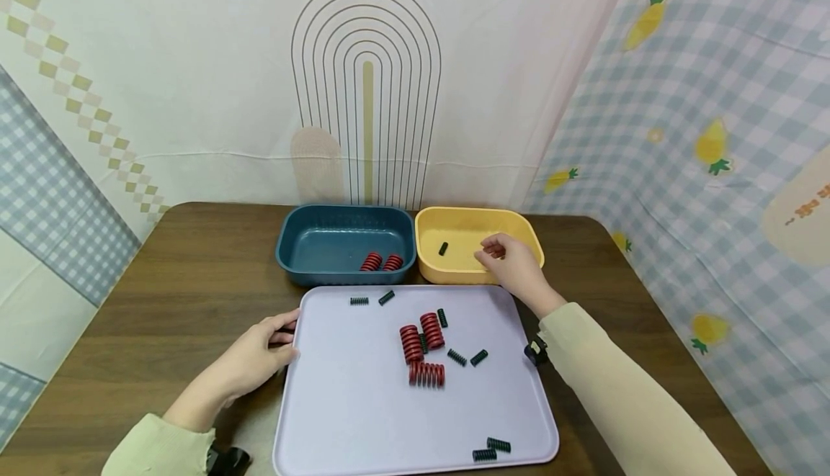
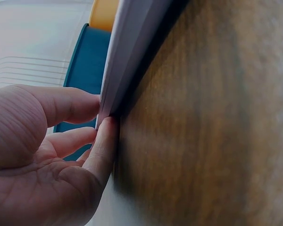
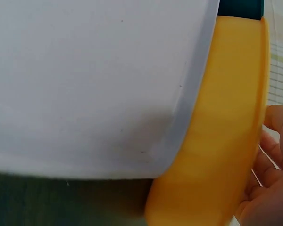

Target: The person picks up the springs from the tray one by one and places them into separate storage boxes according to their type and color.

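Where yellow bin (image 3: 207,122) overlaps right hand (image 3: 276,190) | wrist view: fingers (image 3: 271,145) partly hidden

On the table (image 1: 117,332) lies the tray (image 1: 350,404). Behind the tray's left half stands the left bin (image 1: 324,278), with 2 large coil springs (image 1: 371,261) in it; behind the tray's right half, the right bin (image 1: 454,275) contains 1 small coil spring (image 1: 443,248), with the right hand (image 1: 515,265) above that bin. The left hand (image 1: 259,353) is at the tray's left edge. Around the tray's middle lie 3 large coil springs (image 1: 426,374): 2 side by side, 1 before them. Of 8 small coil springs (image 1: 479,357) there, 2 lie by the tray's back edge, 2 near its front right corner, 4 among or right of the large coil springs.
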`<action>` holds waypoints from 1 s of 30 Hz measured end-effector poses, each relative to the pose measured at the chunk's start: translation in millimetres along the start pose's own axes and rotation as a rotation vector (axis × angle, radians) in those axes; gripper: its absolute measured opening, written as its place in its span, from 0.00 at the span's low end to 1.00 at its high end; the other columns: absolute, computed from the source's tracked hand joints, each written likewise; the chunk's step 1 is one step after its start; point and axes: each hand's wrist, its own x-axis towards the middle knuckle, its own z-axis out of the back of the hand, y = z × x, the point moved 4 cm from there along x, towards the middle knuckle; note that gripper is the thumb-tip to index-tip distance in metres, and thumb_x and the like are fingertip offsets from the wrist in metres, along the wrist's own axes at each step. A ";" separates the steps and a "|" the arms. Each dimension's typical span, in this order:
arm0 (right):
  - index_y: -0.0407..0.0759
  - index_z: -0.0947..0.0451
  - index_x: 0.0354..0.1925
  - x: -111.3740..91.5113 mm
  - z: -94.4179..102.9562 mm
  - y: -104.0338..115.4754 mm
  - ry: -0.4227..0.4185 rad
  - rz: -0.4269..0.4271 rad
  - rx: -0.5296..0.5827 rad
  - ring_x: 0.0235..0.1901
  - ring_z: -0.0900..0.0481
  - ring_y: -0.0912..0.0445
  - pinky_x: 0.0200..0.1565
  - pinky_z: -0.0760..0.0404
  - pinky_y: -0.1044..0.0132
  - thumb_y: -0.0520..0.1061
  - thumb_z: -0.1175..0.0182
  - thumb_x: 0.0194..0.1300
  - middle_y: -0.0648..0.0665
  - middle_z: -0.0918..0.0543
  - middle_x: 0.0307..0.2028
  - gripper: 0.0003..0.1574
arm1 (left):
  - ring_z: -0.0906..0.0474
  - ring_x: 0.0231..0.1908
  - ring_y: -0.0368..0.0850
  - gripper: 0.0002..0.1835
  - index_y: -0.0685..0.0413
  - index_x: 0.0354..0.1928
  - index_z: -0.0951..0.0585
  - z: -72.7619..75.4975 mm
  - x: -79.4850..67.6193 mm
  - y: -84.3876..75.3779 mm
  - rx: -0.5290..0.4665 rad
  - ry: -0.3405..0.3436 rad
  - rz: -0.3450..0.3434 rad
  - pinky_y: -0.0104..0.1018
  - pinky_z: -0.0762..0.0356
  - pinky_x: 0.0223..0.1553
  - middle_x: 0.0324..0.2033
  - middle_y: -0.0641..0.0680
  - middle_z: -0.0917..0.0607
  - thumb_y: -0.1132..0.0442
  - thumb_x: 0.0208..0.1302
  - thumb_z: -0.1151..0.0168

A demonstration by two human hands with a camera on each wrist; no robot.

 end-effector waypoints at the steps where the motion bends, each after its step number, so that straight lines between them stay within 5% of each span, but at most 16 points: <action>1: 0.40 0.21 0.49 -1.0 1.2 1.6 0.000 0.011 -0.002 0.41 0.23 0.51 0.42 0.22 0.56 0.53 0.37 0.65 0.46 0.19 0.40 0.21 | 0.30 0.57 0.55 0.34 0.63 0.72 0.40 0.0 0.1 0.0 0.000 0.000 0.000 0.35 0.25 0.48 0.62 0.64 0.33 0.70 0.65 0.42; 17: 0.40 0.20 0.50 -37.4 17.1 17.0 0.089 0.166 0.048 0.47 0.22 0.51 0.50 0.25 0.52 0.57 0.33 0.60 0.45 0.18 0.47 0.28 | 0.30 0.57 0.55 0.34 0.63 0.72 0.40 0.4 0.0 0.6 0.004 0.002 -0.005 0.35 0.25 0.48 0.61 0.63 0.32 0.70 0.65 0.42; 30: 0.48 0.20 0.52 -77.8 12.8 6.8 0.243 0.122 0.084 0.49 0.24 0.46 0.51 0.27 0.47 0.60 0.32 0.58 0.45 0.18 0.49 0.28 | 0.30 0.57 0.54 0.34 0.62 0.72 0.39 0.6 0.7 1.5 0.007 -0.002 0.003 0.36 0.25 0.49 0.61 0.62 0.32 0.69 0.64 0.41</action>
